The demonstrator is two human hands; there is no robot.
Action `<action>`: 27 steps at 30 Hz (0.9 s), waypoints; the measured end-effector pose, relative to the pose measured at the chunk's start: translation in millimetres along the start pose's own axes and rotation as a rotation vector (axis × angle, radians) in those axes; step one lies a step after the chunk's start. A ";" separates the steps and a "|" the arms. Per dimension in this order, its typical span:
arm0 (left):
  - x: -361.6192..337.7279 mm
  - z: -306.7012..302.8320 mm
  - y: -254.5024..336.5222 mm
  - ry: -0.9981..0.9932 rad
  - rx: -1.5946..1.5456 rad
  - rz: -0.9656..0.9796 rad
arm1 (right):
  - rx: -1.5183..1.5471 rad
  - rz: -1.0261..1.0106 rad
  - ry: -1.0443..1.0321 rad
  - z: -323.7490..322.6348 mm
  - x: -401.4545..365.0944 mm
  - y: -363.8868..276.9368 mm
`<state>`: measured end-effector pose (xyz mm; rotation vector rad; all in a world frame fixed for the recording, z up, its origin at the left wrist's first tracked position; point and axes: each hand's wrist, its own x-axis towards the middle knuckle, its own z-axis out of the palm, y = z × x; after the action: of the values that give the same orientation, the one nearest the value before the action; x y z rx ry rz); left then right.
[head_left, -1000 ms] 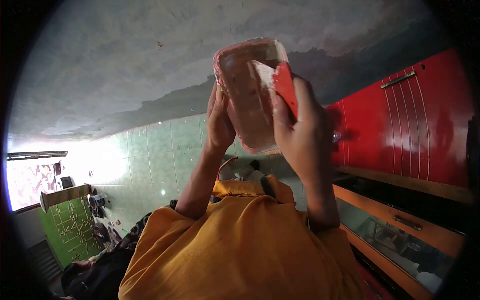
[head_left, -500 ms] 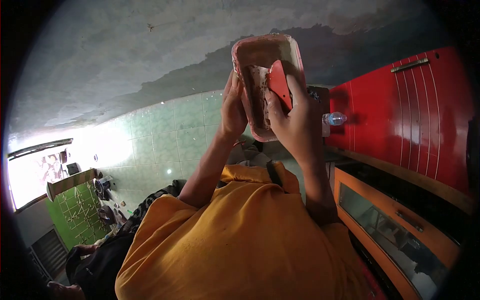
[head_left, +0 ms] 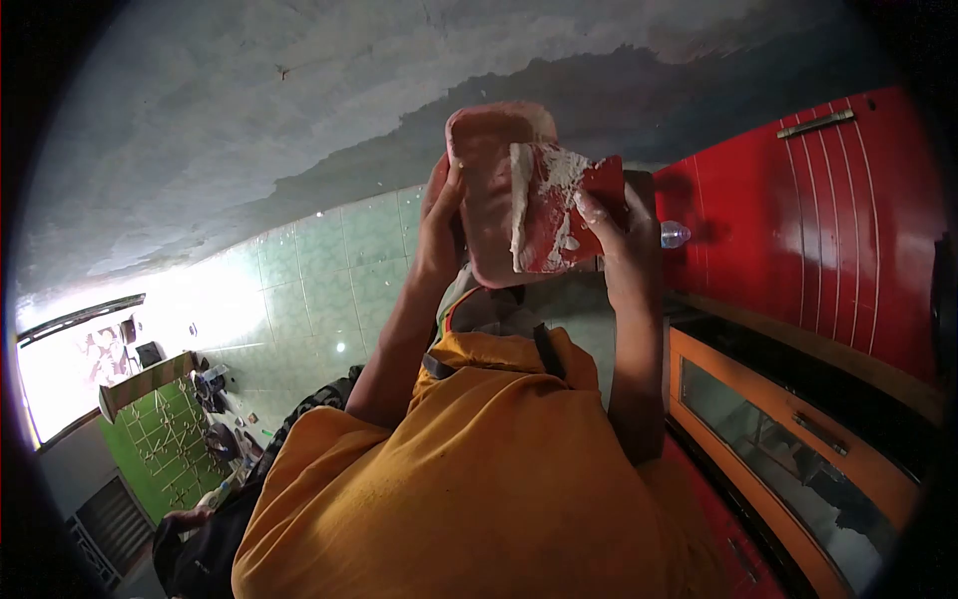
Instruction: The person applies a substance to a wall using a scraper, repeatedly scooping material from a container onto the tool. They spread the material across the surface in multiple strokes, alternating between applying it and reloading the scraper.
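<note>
Pink tray [head_left: 487, 195]: plastic, tipped on edge between my two grips; I judge it light, stiff, slick where paste clings, best held by the rim.
Left grip [head_left: 439, 228]: wrapped round the tray's rim.
Red scraper [head_left: 564, 215]: thin, smeared white, lying against the tray.
Right grip [head_left: 624, 248]: pinching the scraper's outer edge.
Beyond right grip: small bottle [head_left: 675, 235], red cabinet [head_left: 818, 230].

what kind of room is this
Probably a home kitchen: glossy red cabinets, pale green wall tiles, and an orange glass-fronted unit.
</note>
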<state>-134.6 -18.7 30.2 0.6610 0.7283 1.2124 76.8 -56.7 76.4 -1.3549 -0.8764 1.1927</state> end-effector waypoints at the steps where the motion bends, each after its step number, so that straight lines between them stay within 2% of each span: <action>1: 0.9 -3.6 1.7 -0.010 -0.058 -0.029 | 0.025 0.016 0.019 -2.0 3.2 3.2; 5: 14.3 -23.9 10.2 -0.126 -0.163 -0.112 | 0.166 0.252 0.062 0.3 6.8 -14.5; 6: 18.5 -27.2 14.6 -0.126 -0.169 -0.115 | 0.150 0.153 0.097 0.5 12.1 -7.8; 7: 18.4 -27.2 20.5 -0.116 -0.184 -0.113 | 0.129 0.118 0.248 6.1 19.5 -1.4; 8: 20.9 -28.5 25.8 -0.110 -0.208 -0.106 | 0.322 0.165 0.251 12.7 25.0 -15.1; 9: 20.8 -32.2 31.9 -0.095 -0.216 -0.093 | 0.348 0.189 0.222 3.6 44.2 2.3; 10: 23.3 -36.5 37.2 -0.122 -0.279 -0.081 | 0.426 0.124 0.171 4.2 56.2 0.4; 13: 25.7 -45.5 56.4 -0.148 -0.236 -0.033 | 0.433 -0.106 0.224 -0.7 110.0 -19.4; 14: 27.3 -50.3 56.5 -0.155 -0.214 -0.034 | 0.425 -0.053 0.283 -0.6 116.0 -59.6; 15: 31.3 -56.1 61.6 -0.158 -0.195 -0.035 | 0.408 -0.278 0.168 -18.1 154.8 -61.5; 16: 33.4 -58.6 66.8 -0.159 -0.207 -0.041 | 0.216 -0.462 0.275 -5.7 153.8 -118.1; 19: 36.2 -62.2 71.7 -0.143 -0.226 -0.055 | -0.213 -0.961 0.360 -11.7 196.2 -223.4; 22: 40.9 -64.0 75.4 -0.117 -0.210 -0.035 | -0.722 -1.507 0.445 23.2 200.7 -331.5; 24: 37.7 -48.9 79.5 -0.091 -0.207 -0.018 | -0.916 -1.761 0.510 41.6 217.1 -365.5; 27: 37.5 -46.7 69.5 -0.036 -0.240 0.007 | -1.173 -1.837 0.546 63.7 262.8 -365.2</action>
<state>-204.9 36.4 51.0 0.4859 0.5398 1.2676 118.3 265.6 393.9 -0.8484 -1.7519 -1.1991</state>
